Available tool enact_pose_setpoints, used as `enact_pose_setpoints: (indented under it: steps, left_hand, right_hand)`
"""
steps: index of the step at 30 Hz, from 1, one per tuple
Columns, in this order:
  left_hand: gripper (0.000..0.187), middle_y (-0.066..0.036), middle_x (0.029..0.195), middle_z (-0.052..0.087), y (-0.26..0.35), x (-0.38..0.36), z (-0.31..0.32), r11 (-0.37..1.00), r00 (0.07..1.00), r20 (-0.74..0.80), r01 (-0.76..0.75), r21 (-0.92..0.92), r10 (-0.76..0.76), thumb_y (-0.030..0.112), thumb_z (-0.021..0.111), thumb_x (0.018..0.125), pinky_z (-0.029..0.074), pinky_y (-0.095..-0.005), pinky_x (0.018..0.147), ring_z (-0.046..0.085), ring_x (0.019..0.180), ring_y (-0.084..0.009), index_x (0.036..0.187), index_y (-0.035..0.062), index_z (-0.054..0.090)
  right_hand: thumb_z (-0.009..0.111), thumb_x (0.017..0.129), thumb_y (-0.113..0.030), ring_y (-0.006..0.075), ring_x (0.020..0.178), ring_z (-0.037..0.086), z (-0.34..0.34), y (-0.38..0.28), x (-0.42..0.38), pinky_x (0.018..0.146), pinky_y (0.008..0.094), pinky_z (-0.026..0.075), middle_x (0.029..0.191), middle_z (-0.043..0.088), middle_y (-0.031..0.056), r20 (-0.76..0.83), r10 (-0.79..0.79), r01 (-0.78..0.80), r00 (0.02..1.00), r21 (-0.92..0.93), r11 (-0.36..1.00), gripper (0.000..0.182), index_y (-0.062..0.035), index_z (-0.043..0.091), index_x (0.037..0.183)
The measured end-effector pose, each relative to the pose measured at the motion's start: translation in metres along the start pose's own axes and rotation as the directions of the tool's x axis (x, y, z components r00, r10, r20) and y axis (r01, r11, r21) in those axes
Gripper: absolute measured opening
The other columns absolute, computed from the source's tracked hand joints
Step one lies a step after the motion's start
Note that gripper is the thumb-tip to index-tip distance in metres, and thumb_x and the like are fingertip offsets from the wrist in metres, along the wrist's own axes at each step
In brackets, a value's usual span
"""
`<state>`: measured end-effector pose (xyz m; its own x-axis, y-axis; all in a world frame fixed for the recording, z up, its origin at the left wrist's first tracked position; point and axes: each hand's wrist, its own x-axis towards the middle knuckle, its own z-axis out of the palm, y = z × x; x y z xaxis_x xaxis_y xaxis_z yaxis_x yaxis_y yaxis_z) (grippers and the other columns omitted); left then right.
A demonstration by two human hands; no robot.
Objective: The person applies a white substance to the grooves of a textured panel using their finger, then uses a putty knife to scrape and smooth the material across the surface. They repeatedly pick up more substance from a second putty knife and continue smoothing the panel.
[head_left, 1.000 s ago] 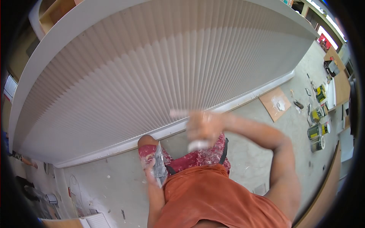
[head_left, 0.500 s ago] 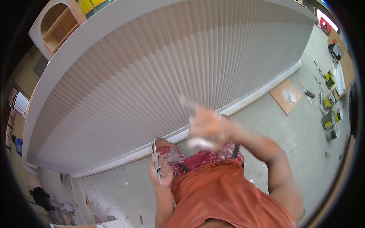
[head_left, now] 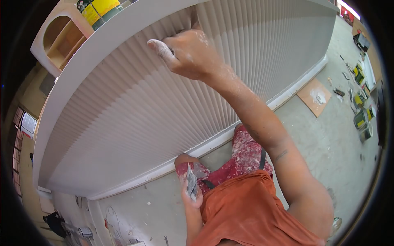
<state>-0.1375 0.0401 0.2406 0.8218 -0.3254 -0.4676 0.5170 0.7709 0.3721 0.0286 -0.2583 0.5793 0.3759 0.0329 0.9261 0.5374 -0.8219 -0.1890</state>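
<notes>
My right hand (head_left: 186,53) is raised to the upper part of a white fluted panel (head_left: 164,98), fingers closed around a putty knife. Its thin blade (head_left: 193,18) shows beyond the fingers against the grooves; the handle is mostly hidden. White paste coats the thumb. Low by my left knee, my left hand (head_left: 193,199) grips a flat metal scraper (head_left: 191,183) smeared with grey-white filler. The panel curves across the view, with a smooth white rim (head_left: 92,45) along its top and a white base strip (head_left: 135,179) at the floor.
On the floor to the right lies a board (head_left: 314,98) with white paste on it. Several paint cans (head_left: 361,118) and small tools stand beyond it. A cabinet with an arched opening (head_left: 65,37) and a yellow-green can (head_left: 100,8) are behind the panel.
My right hand has moved from near my lap up and forward to the panel's upper grooves. The scraper in my left hand has turned its flat face more toward me.
</notes>
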Motion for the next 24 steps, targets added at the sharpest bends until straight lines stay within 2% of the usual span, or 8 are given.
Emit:
enact_pose_setpoints:
  steps: [2,4,8,10,12,16,18,24]
  left_hand:
    - [0.016,-0.002,0.08,0.069,0.001,-0.004,-0.009,1.0,0.999,0.038,0.002,-0.022,-0.001,0.023,0.06,0.095,0.04,-0.0242,0.037,0.053,0.045,-0.0133,0.106,0.0125,0.064]
    - [0.021,-0.002,0.064,0.045,0.001,-0.008,-0.01,0.998,0.994,-0.09,-0.058,-0.037,0.054,0.024,0.049,0.102,0.031,-0.0227,0.035,0.04,0.045,-0.0101,0.097,0.0042,0.056]
    - [0.022,-0.002,0.064,0.046,0.004,-0.012,-0.003,0.998,0.992,-0.117,-0.054,0.018,0.056,0.024,0.05,0.101,0.03,-0.0227,0.035,0.04,0.045,-0.0101,0.093,0.0044,0.054]
    - [0.018,-0.002,0.068,0.061,0.006,-0.007,-0.019,0.999,0.996,-0.084,-0.032,0.005,0.032,0.025,0.058,0.095,0.031,-0.0267,0.035,0.042,0.04,-0.0139,0.096,0.0077,0.065]
    - [0.019,-0.002,0.069,0.062,0.005,-0.005,-0.021,1.0,0.994,-0.103,-0.028,-0.007,0.028,0.025,0.058,0.095,0.032,-0.0265,0.036,0.043,0.041,-0.0139,0.096,0.0073,0.065]
    - [0.019,-0.003,0.073,0.065,-0.001,-0.002,-0.025,1.0,0.988,-0.151,-0.022,-0.018,0.019,0.025,0.058,0.096,0.034,-0.0254,0.036,0.047,0.043,-0.0136,0.1,0.0078,0.065]
    - [0.02,-0.003,0.077,0.066,-0.002,0.002,-0.034,1.0,0.992,-0.129,-0.011,-0.026,0.007,0.024,0.057,0.096,0.035,-0.025,0.037,0.048,0.044,-0.0134,0.107,0.009,0.064]
    - [0.033,-0.002,0.088,0.068,-0.003,0.005,-0.039,0.999,0.998,-0.062,-0.001,-0.046,-0.002,0.02,0.054,0.098,0.036,-0.0247,0.037,0.049,0.045,-0.0123,0.131,0.017,0.057]
  right_hand:
    - [0.058,0.097,-0.03,0.0316,0.044,0.049,0.005,0.001,-0.007,0.056,0.0439,0.04,0.048,0.053,0.0145,-0.055,-0.032,0.033,0.998,0.007,0.999,0.051,-0.004,0.057,0.053]
    - [0.059,0.096,-0.029,0.0319,0.044,0.049,0.008,0.005,-0.016,0.055,0.043,0.039,0.049,0.053,0.0148,-0.109,-0.062,0.064,0.992,0.013,0.998,0.049,-0.0041,0.057,0.053]
    - [0.059,0.095,-0.024,0.0318,0.047,0.049,0.011,0.007,-0.031,0.056,0.0442,0.038,0.051,0.054,0.0145,-0.15,-0.016,0.017,0.988,0.007,1.0,0.043,-0.0035,0.058,0.057]
    - [0.059,0.094,-0.023,0.0316,0.048,0.049,0.014,0.006,-0.038,0.057,0.0447,0.038,0.052,0.055,0.0145,-0.156,-0.006,0.007,0.988,0.006,1.0,0.041,-0.0032,0.059,0.058]
    - [0.058,0.094,-0.019,0.0312,0.051,0.05,0.018,0.007,-0.045,0.063,0.0479,0.039,0.054,0.056,0.0142,-0.121,0.098,-0.086,0.988,0.099,0.991,0.036,-0.0027,0.062,0.062]
    - [0.058,0.093,-0.017,0.031,0.052,0.05,0.024,0.01,-0.056,0.062,0.047,0.04,0.055,0.055,0.0141,-0.181,0.064,-0.049,0.981,0.084,0.995,0.031,-0.0021,0.065,0.067]
    - [0.06,0.091,-0.017,0.0331,0.052,0.052,0.03,0.011,-0.059,0.118,0.0616,0.01,0.053,0.056,0.0126,-0.252,0.081,-0.051,0.964,0.125,0.991,0.036,-0.0044,0.06,0.058]
    - [0.06,0.092,-0.018,0.0321,0.057,0.054,0.03,0.009,-0.082,0.118,0.0587,0.012,0.055,0.056,0.0127,-0.187,0.233,-0.198,0.954,0.187,0.962,0.035,-0.0046,0.061,0.059]
